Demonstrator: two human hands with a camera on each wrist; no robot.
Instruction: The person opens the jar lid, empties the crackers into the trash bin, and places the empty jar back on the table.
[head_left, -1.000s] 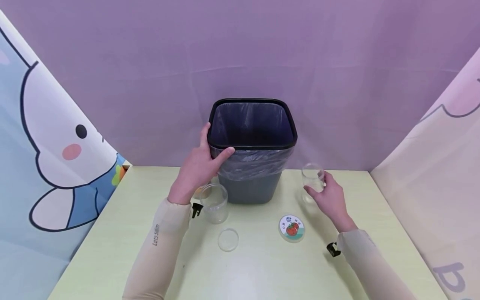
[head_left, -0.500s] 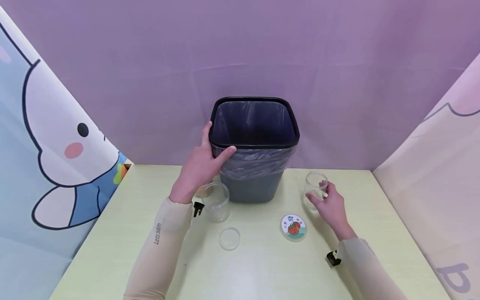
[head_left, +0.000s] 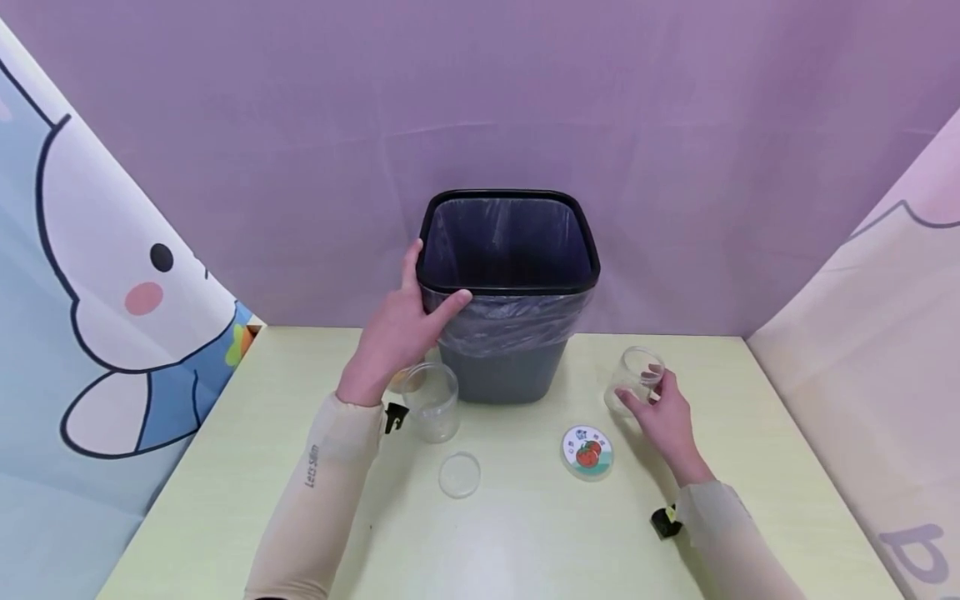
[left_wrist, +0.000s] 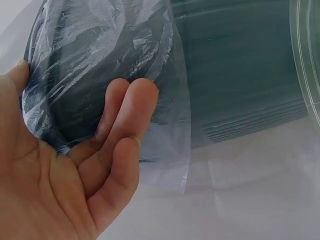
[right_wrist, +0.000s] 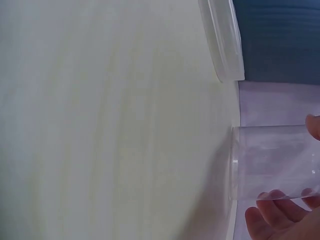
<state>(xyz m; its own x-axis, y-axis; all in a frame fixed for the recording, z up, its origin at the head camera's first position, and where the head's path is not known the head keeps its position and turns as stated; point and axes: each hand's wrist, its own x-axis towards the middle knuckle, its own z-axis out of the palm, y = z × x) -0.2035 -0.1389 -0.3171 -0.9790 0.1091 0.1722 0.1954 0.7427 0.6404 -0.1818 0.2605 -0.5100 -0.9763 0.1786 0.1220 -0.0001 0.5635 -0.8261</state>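
At the corner of a grey trash bin, lined with a clear plastic bag, my left hand grips the black rim, thumb on the front side and a finger along the left. The other fingers lie loosely curled beside the bag. My right hand holds a clear, lidless plastic jar upright, thumb on one side and fingers on the other, its base close over the table. A round lid with a tomato picture lies to the left of that hand.
A second clear jar stands under my left wrist, with an orange-brown round thing partly hidden behind it. In front of it lies a small clear disc. A purple cloth hangs behind the table.
My right hand has brought the jar down and a little toward me and to the right. The left hand keeps its hold on the bin rim.
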